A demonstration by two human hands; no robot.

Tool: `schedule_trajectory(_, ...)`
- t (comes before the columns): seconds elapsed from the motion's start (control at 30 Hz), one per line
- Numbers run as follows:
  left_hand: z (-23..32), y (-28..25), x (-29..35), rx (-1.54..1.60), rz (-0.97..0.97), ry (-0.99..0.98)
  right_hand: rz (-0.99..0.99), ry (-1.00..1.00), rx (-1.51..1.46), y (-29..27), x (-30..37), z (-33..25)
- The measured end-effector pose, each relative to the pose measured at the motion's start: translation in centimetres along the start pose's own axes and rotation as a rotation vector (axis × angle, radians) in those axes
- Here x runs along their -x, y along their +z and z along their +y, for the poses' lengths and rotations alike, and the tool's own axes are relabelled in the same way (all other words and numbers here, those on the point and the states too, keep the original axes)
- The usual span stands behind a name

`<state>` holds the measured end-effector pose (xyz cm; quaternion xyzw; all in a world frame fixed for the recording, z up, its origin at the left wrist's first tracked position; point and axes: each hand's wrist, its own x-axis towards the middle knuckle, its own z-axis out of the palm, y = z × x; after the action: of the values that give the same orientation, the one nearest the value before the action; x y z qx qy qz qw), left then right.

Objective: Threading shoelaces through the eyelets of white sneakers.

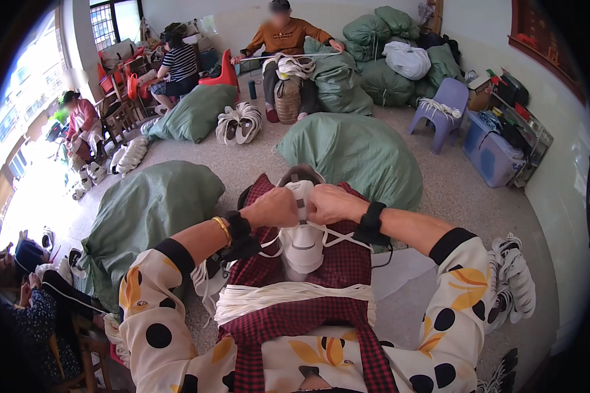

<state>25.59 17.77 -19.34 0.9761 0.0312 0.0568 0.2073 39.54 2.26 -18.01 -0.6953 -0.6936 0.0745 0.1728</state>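
A white sneaker [303, 252] rests on my lap over a red-and-black checked apron [339, 262], its toe toward me and its heel opening away. My left hand [272, 207] is closed at the left side of the shoe's tongue. On the opposite side my right hand [334, 204] is closed too, its fingers against the eyelet area. A white shoelace [341, 237] trails below both hands in loose loops; the fingertips' exact grip on it is partly hidden. Across my lap, nearer to me, lies a thick bundle of white shoelaces [295, 302].
Large green sacks stand to the left [154, 216] and ahead [354, 154]. Paired sneakers [510, 281] lie on the floor at my right. A purple chair [442, 111] holds laces near a plastic bin [490, 149]. Several other people sit around the room, one facing me [285, 39].
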Motion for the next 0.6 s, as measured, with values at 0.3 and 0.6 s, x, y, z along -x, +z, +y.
schedule_trajectory(0.3,4.7,-2.0,2.3,0.496,0.394,0.216,0.234,0.264,-1.008,-0.8,0.7,0.4)
schedule_trajectory(0.6,2.7,0.7,2.9,0.689,0.214,-0.123,0.365,-0.169,-0.474,0.7,1.2,-1.1)
